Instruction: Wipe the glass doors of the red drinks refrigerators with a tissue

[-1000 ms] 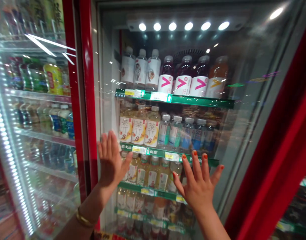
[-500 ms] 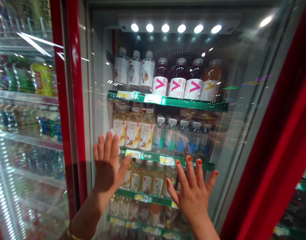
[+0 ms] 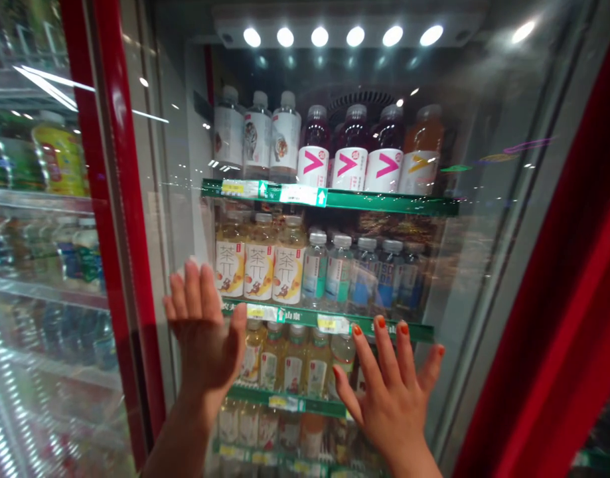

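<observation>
My left hand [image 3: 200, 332] is raised at the glass door [image 3: 488, 232] of a drinks fridge, fingers stretched upward and thumb out to the side. A pale smear, like a reflection, shows behind its fingertips. My right hand [image 3: 391, 392], with orange-red nails, has its fingers spread toward the same pane, lower and to the right. Neither hand holds anything. Whether the palms press on the glass I cannot tell. Behind the pane, tea bottles [image 3: 259, 269] with white-and-yellow labels stand near my left hand. Small blue-labelled bottles [image 3: 367, 275] are above my right fingertips.
Dark bottles with white labels [image 3: 351, 166] line the top shelf inside, under a row of round lights [image 3: 319, 36]. Red frames flank the door, a post [image 3: 125, 219] at left and a slanting bar [image 3: 543, 318] at right. Another lit fridge with bottles [image 3: 58, 159] is at left.
My left hand has shifted left and its fingers lean further left. My right hand has moved slightly right and down. The view has come a little closer to the door.
</observation>
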Available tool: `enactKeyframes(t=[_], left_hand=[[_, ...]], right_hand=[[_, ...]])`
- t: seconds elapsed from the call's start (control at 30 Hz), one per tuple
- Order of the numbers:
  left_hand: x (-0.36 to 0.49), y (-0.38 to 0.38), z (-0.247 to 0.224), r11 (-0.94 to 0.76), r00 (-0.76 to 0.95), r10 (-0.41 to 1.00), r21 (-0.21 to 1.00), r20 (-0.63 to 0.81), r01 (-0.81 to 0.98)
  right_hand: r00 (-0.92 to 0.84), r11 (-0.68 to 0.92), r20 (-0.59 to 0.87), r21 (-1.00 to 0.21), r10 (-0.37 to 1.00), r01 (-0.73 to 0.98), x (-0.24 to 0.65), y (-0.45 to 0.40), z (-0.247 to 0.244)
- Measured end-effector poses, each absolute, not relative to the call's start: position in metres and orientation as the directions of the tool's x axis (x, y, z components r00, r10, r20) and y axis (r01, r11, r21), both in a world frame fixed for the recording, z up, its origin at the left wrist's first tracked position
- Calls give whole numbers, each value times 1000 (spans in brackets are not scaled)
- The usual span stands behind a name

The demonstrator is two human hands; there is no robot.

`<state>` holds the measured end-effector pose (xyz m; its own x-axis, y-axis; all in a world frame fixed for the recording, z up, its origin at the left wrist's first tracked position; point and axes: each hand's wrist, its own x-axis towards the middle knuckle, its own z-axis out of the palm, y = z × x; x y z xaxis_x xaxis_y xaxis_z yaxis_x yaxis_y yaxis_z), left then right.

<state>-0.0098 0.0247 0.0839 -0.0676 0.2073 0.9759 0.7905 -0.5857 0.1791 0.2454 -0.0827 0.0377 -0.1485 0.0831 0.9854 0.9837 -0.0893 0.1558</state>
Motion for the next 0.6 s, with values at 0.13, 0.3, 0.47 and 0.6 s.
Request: enactKeyframes(t=[0.13, 0.3, 0.47, 0.6], left_hand=[[38, -1, 89, -655, 189, 120, -65, 975, 752], [9, 2, 26, -585, 223, 96, -126, 970, 801], [-24, 32, 82, -579, -139, 192, 226, 972, 783], [30, 7, 90, -646, 102, 155, 23, 983, 763]], right_hand=[[-152, -80, 985, 159, 88, 984, 246, -83, 38], [-156, -94, 982, 166, 102, 982, 247, -83, 37], [-156, -92, 983, 165, 94, 982, 246, -82, 37], [-154, -83, 984, 162, 94, 983, 246, -82, 37]])
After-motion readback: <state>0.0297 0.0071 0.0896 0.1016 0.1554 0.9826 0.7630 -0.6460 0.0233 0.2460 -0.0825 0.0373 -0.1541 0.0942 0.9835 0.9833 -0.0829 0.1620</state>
